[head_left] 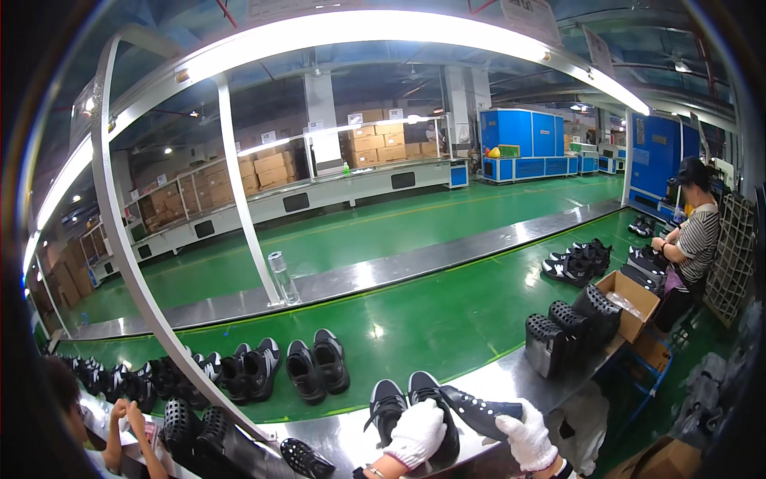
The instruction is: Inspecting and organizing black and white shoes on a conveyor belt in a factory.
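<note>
left hand (419,433): white-gloved, laid over the opening of the right shoe (427,389) of a black-and-grey pair; fingertips hidden, so how far it is closed i cannot tell.
right hand (528,437): white-gloved, fingers closed round one end of a black shoe form (475,409) with pale dots, its other end just beside that shoe.
pair: at the far edge of the metal counter (511,379), toes pointing away.
loose dotted form (306,457): on the counter, left of the pair.
upright forms (568,321): three toward the counter's right end, near an open cardboard box (630,307).
</note>
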{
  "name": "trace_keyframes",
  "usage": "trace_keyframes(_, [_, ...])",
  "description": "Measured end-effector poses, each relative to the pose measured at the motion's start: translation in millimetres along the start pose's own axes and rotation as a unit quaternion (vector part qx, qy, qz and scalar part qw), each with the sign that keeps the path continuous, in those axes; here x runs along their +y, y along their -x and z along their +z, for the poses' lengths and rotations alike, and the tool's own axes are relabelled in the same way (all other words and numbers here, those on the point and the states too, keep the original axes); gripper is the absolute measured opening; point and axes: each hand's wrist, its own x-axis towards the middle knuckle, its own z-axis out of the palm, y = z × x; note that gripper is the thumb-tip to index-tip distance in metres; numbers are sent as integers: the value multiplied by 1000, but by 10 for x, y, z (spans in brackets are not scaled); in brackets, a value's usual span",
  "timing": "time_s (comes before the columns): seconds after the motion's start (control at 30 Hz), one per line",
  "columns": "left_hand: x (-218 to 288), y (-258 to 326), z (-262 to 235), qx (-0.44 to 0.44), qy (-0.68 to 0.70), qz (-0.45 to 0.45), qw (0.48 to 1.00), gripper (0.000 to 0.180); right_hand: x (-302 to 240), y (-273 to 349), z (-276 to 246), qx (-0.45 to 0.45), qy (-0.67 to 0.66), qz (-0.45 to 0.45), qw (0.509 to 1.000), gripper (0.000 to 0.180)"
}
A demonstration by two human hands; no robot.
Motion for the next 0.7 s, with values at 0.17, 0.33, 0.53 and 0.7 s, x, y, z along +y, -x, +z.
trace_keyframes(0.17, [112, -93, -211, 60, -252, 52, 964, 54, 54, 84, -62, -10, -26, 30, 999, 50])
trace_keyframes(0.33, [-63, -228, 65, -33, -112, -123, 986, 60, -21, 71, -27, 7, 25, 63, 998, 45])
trace_keyframes(0.53, [-185, -286, 70, -73, -10, -183, 980, 57, -38, 68, -81, 10, 53, 63, 997, 44])
trace_keyframes(0.7, [-410, -254, 145, -73, 32, -118, 990, 42, -62, -42, -192, -66, 278, 51, 957, 48])
